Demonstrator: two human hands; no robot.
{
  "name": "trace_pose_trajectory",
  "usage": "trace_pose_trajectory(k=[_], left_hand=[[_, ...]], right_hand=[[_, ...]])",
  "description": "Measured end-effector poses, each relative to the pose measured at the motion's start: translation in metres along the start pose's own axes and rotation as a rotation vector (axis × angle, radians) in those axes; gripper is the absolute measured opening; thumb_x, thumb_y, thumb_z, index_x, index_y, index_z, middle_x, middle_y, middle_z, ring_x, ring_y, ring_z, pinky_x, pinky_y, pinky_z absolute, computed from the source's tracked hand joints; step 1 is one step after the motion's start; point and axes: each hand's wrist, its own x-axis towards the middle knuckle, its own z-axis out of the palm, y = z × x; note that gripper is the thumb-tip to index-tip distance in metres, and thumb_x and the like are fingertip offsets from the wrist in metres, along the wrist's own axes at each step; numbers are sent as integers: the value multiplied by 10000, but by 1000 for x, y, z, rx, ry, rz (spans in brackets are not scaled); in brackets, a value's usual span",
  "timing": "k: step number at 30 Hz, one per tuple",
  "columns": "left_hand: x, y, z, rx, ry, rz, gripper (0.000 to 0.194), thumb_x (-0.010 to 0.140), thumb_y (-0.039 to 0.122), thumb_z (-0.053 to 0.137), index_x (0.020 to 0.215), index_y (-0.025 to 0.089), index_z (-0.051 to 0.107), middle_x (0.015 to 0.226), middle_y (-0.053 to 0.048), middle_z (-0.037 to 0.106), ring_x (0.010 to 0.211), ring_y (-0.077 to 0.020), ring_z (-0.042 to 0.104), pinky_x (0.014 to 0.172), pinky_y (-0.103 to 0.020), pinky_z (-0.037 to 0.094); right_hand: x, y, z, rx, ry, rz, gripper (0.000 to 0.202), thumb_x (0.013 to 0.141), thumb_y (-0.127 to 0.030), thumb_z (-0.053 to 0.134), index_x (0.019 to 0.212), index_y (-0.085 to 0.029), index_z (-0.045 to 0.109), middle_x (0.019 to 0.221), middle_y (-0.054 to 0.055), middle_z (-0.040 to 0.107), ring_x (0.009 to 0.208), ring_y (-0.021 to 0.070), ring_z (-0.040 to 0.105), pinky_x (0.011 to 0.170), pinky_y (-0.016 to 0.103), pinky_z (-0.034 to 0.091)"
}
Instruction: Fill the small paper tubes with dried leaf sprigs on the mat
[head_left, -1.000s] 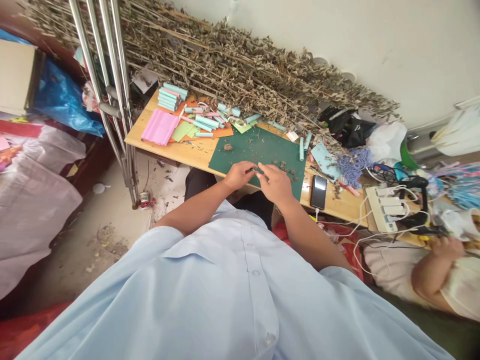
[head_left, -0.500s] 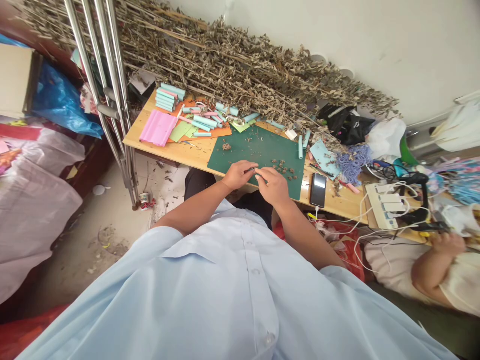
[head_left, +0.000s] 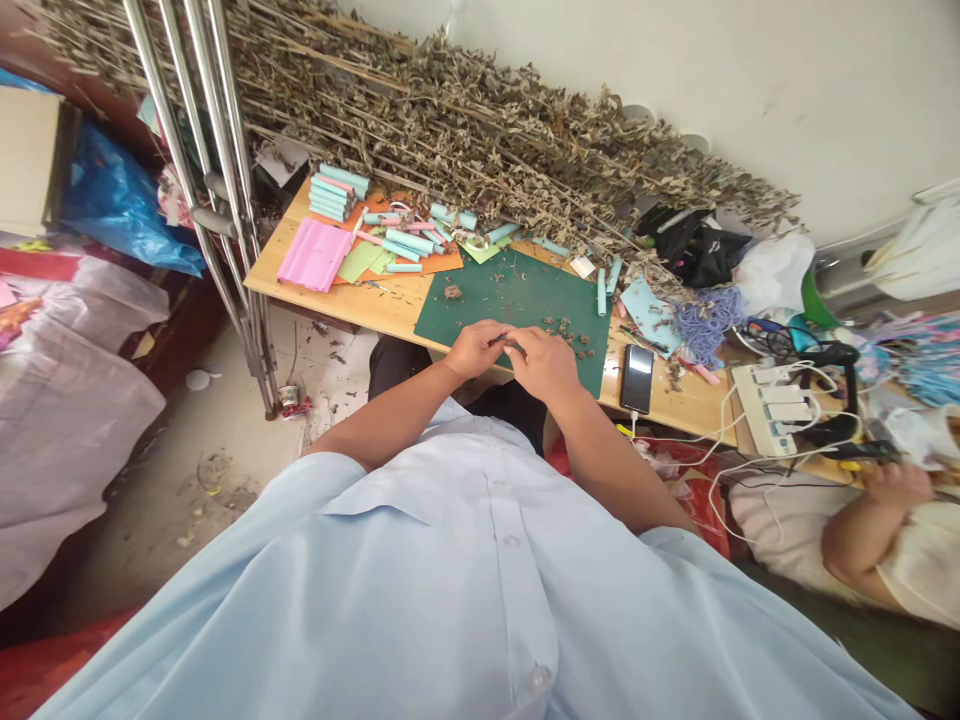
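My left hand (head_left: 480,348) and my right hand (head_left: 544,362) meet over the near edge of a green cutting mat (head_left: 517,290). Their fingertips are pinched together around something small and dark, too hidden to name. Crumbled bits of dried plant (head_left: 574,335) lie on the mat beyond my right hand. A single brown clump (head_left: 452,292) sits toward the mat's left side. Rolled blue paper tubes (head_left: 409,243) are piled on the table past the mat's left corner, with a pink paper sheet (head_left: 315,255) beside them.
Dried leafy stalks (head_left: 450,120) are heaped along the wall behind the table. A phone (head_left: 637,378) on a charging cable and a power strip (head_left: 772,410) are at the right, near a co-worker's arm (head_left: 862,540). Metal crutches (head_left: 217,150) lean at the left.
My right hand's fingers have shifted slightly, closing over the left fingertips. Both hands stay in nearly the same place, and the objects on the table have not moved.
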Motion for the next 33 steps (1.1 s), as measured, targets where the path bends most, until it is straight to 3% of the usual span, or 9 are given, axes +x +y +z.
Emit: trace_pose_trajectory(k=[6, 13, 18, 24, 27, 33], left_hand=[[1, -2, 0, 28, -2, -6, 265, 1018, 325, 567, 1020, 167, 779, 893, -77, 732, 868, -179, 667, 823, -299, 527], [2, -1, -2, 36, 4, -34, 266, 1000, 401, 645, 1034, 169, 769, 896, -79, 730, 830, -175, 671, 819, -307, 538], [2, -5, 3, 1, 15, -137, 295, 976, 450, 683, 945, 163, 745, 822, -39, 708, 689, -136, 655, 709, -269, 530], [4, -5, 6, -74, 1, -245, 296, 946, 447, 722, 1037, 168, 760, 865, -26, 742, 581, -99, 635, 600, -232, 524], [4, -4, 4, -56, -9, -222, 307, 967, 429, 703, 1107, 163, 767, 960, -59, 753, 588, -91, 642, 629, -239, 557], [3, -2, 0, -29, -44, -177, 320, 1010, 419, 643, 1168, 167, 762, 999, -72, 730, 546, -79, 629, 632, -255, 572]], right_hand=[[8, 2, -5, 85, -27, 64, 251, 949, -300, 631, 1181, -294, 727, 1153, 52, 746, 845, 235, 676, 767, 356, 499], [-1, 15, -8, 292, 145, 68, 341, 1001, -301, 523, 1246, -241, 752, 1175, 88, 769, 1036, 252, 711, 923, 398, 565], [-12, 59, 0, 259, 318, 255, 338, 979, -317, 521, 1158, -208, 786, 1170, 121, 776, 1037, 274, 718, 956, 439, 565], [-34, 121, 13, 188, 302, 556, 314, 895, -312, 573, 1066, -206, 814, 1114, 118, 789, 963, 291, 702, 956, 471, 550], [-43, 135, 22, 193, 249, 668, 303, 865, -313, 606, 1057, -215, 818, 1128, 104, 787, 917, 275, 694, 938, 449, 549], [-49, 146, 38, 197, 244, 690, 308, 836, -284, 632, 1072, -198, 810, 1129, 112, 776, 883, 265, 682, 930, 444, 549]])
